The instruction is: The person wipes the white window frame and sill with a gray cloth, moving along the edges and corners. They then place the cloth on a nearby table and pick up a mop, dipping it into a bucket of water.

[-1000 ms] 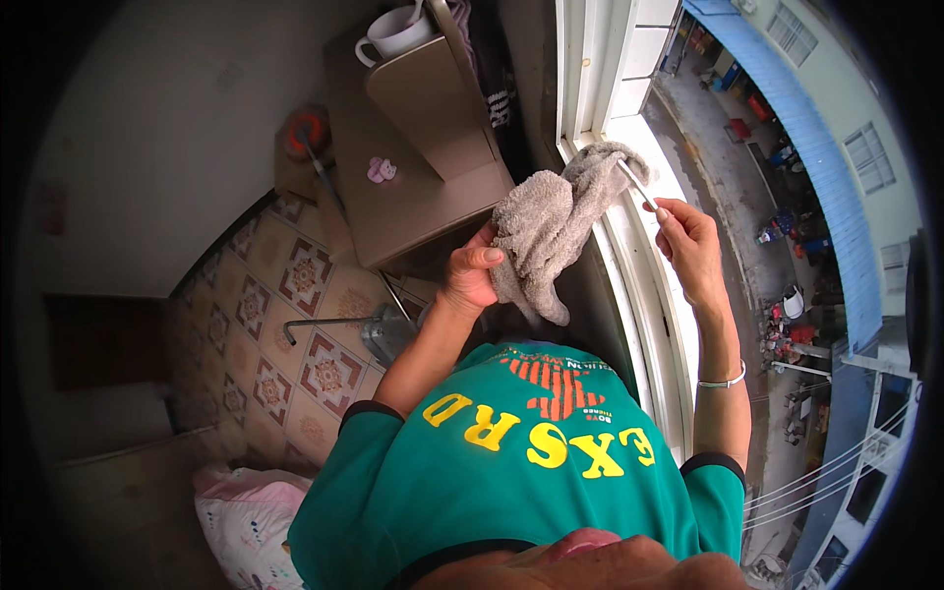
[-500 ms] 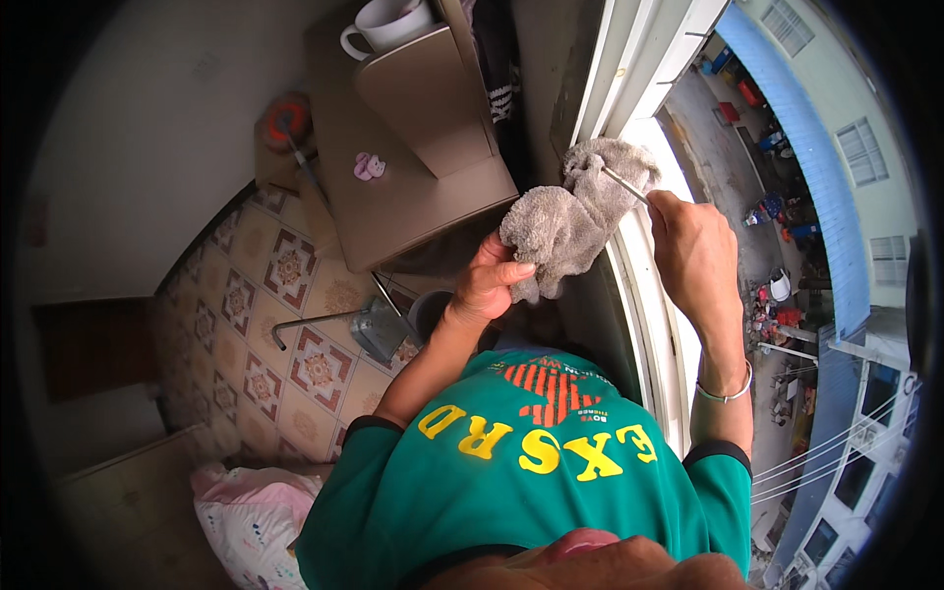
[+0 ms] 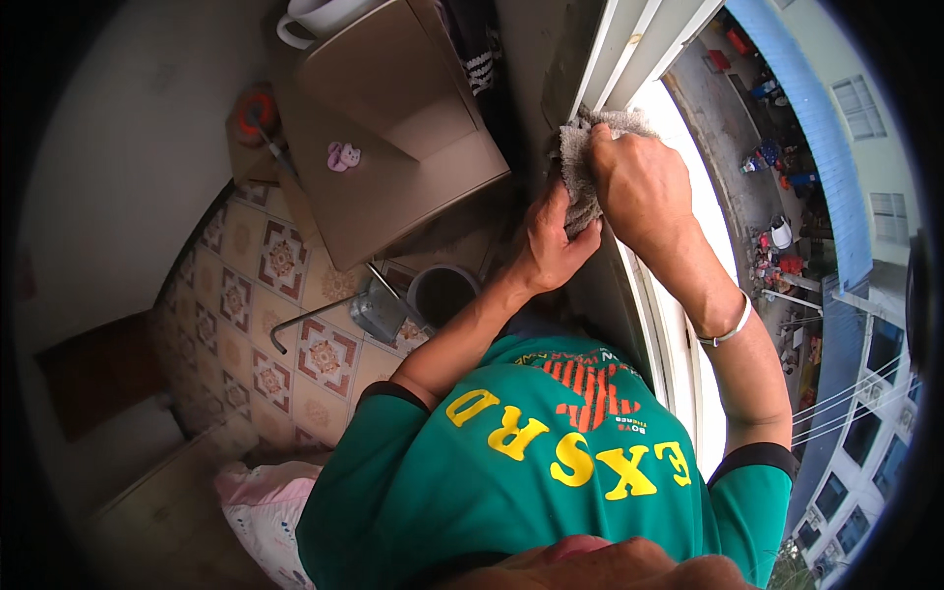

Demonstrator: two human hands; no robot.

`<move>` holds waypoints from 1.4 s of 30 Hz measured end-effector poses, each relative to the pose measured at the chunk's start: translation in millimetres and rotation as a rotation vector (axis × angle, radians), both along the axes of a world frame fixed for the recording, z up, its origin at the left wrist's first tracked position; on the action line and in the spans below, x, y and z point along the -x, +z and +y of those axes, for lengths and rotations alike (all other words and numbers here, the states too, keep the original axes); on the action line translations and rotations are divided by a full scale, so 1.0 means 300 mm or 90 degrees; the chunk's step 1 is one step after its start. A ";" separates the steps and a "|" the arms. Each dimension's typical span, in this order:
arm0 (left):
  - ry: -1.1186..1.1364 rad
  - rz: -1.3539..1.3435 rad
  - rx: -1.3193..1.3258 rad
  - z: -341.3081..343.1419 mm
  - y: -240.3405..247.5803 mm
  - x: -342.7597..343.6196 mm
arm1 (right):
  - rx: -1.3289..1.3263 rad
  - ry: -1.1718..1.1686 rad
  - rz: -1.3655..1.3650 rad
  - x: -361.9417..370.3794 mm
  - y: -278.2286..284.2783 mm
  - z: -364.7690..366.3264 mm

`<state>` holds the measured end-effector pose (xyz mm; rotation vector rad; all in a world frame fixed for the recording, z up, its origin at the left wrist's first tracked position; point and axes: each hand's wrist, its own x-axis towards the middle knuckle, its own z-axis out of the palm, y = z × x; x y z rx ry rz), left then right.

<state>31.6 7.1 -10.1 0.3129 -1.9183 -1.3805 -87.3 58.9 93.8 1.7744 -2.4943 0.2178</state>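
A grey towel (image 3: 582,162) is bunched against the white window frame (image 3: 629,59) at the upper middle. My left hand (image 3: 551,246) grips the towel's lower end from below. My right hand (image 3: 639,182) lies over the top of the towel and presses it onto the window track; a silver bangle (image 3: 726,329) sits on that wrist. Most of the towel is hidden under the two hands. My green shirt with yellow letters fills the lower middle.
A brown cabinet (image 3: 393,167) with a white mug (image 3: 315,20) on top stands to the left. Below it are a dark bucket (image 3: 442,293), a clear jug (image 3: 379,313) and a patterned tile floor (image 3: 285,324). A pink cloth bundle (image 3: 265,501) lies lower left. The street shows far below the window.
The towel hung loosely between my hands a second ago, with a thin stick in my right hand. Now both hands have pushed it, bunched, against the window frame.
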 end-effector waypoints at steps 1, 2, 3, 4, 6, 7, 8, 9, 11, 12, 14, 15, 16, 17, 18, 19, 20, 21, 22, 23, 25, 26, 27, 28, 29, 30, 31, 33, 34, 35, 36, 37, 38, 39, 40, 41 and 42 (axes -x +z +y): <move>-0.003 -0.001 -0.020 -0.001 -0.006 0.003 | 0.012 0.027 -0.001 0.009 0.005 -0.002; -0.006 -0.003 -0.041 0.005 -0.010 -0.001 | 0.024 0.055 -0.002 0.016 0.006 -0.002; -0.009 -0.011 -0.031 0.014 -0.007 -0.007 | 0.045 0.093 -0.007 0.038 0.012 0.004; -0.012 -0.018 -0.021 0.032 -0.010 -0.025 | 0.035 0.089 -0.013 0.032 0.012 0.032; -0.019 -0.032 -0.001 0.072 -0.025 -0.069 | 0.015 0.080 -0.023 -0.010 0.012 0.111; -0.016 -0.041 0.006 0.088 -0.034 -0.091 | -0.066 0.054 -0.054 -0.026 0.020 0.153; -0.044 -0.023 0.069 0.101 -0.040 -0.109 | -0.101 0.035 -0.051 -0.043 0.026 0.182; -0.055 -0.034 0.071 0.110 -0.029 -0.113 | -0.070 0.011 -0.077 -0.037 0.007 0.196; -0.036 -0.049 0.093 0.106 -0.010 -0.101 | -0.007 -0.032 -0.089 -0.029 -0.011 0.182; -0.006 -0.056 0.116 0.083 -0.010 -0.080 | 0.026 -0.053 -0.078 -0.029 -0.013 0.146; 0.019 -0.070 0.141 0.020 0.004 -0.039 | 0.045 -0.076 -0.052 -0.017 0.009 0.075; 0.044 -0.072 0.180 -0.011 0.004 -0.009 | 0.043 -0.068 -0.030 -0.014 0.011 0.042; 0.069 -0.073 0.220 -0.028 0.010 0.009 | 0.041 -0.061 -0.008 -0.015 0.013 0.012; 0.072 -0.091 0.217 -0.028 0.020 0.013 | 0.014 -0.035 0.008 -0.017 0.024 -0.011; 0.079 -0.109 0.207 -0.023 0.034 0.022 | -0.018 -0.006 0.025 -0.013 0.035 -0.032; 0.084 -0.126 0.197 -0.019 0.044 0.029 | -0.051 0.023 0.041 -0.010 0.046 -0.053; 0.077 -0.102 0.146 -0.017 0.048 0.036 | -0.075 0.045 0.049 -0.011 0.056 -0.075; 0.073 -0.075 0.100 -0.013 0.061 0.033 | -0.094 0.068 0.059 -0.023 0.076 -0.093; 0.067 -0.046 0.055 -0.007 0.066 0.030 | -0.113 0.091 0.070 -0.027 0.093 -0.105; 0.082 -0.014 -0.021 0.010 0.051 0.031 | -0.138 0.114 0.086 -0.016 0.104 -0.108; -0.019 -0.016 -0.028 0.062 0.069 -0.007 | -0.130 0.142 0.100 0.004 0.095 -0.082; -0.083 -0.009 -0.031 0.094 0.057 -0.023 | -0.125 0.155 0.107 0.011 0.092 -0.067; -0.121 0.017 -0.052 0.118 0.039 -0.046 | -0.178 0.127 0.123 -0.016 0.104 -0.030; -0.154 0.040 -0.078 0.145 0.031 -0.068 | -0.193 0.127 0.098 -0.024 0.103 0.019; -0.160 0.022 -0.103 0.158 0.031 -0.089 | -0.166 0.105 0.059 -0.025 0.087 0.062; -0.157 0.014 -0.117 0.159 0.032 -0.097 | -0.141 0.076 0.019 -0.027 0.077 0.096; -0.153 0.006 -0.130 0.158 0.031 -0.103 | -0.110 0.055 0.015 -0.029 0.077 0.106; -0.145 -0.001 -0.141 0.140 0.022 -0.103 | -0.046 0.011 0.003 -0.030 0.078 0.116; -0.111 0.020 -0.131 0.128 0.021 -0.089 | -0.039 -0.011 0.013 -0.030 0.076 0.101; -0.076 0.042 -0.120 0.113 0.019 -0.072 | -0.031 -0.034 0.022 -0.031 0.074 0.069; -0.046 0.061 -0.112 0.096 0.015 -0.055 | -0.027 -0.060 0.029 -0.039 0.070 0.046; -0.026 0.063 -0.098 0.072 0.014 -0.036 | -0.044 -0.061 0.039 -0.048 0.091 0.039; -0.012 0.075 -0.097 0.049 0.017 -0.013 | -0.048 -0.055 0.038 -0.042 0.104 0.036; -0.010 0.064 -0.082 0.034 0.015 0.000 | -0.057 -0.041 0.035 -0.037 0.107 0.035; -0.009 0.052 -0.068 0.027 0.011 0.007 | -0.065 -0.028 0.031 -0.031 0.111 0.031; -0.004 0.048 -0.060 0.034 0.005 0.008 | -0.099 -0.012 0.048 -0.028 0.113 0.008; -0.003 0.047 -0.049 0.038 0.006 0.013 | -0.093 0.001 0.061 -0.026 0.126 0.001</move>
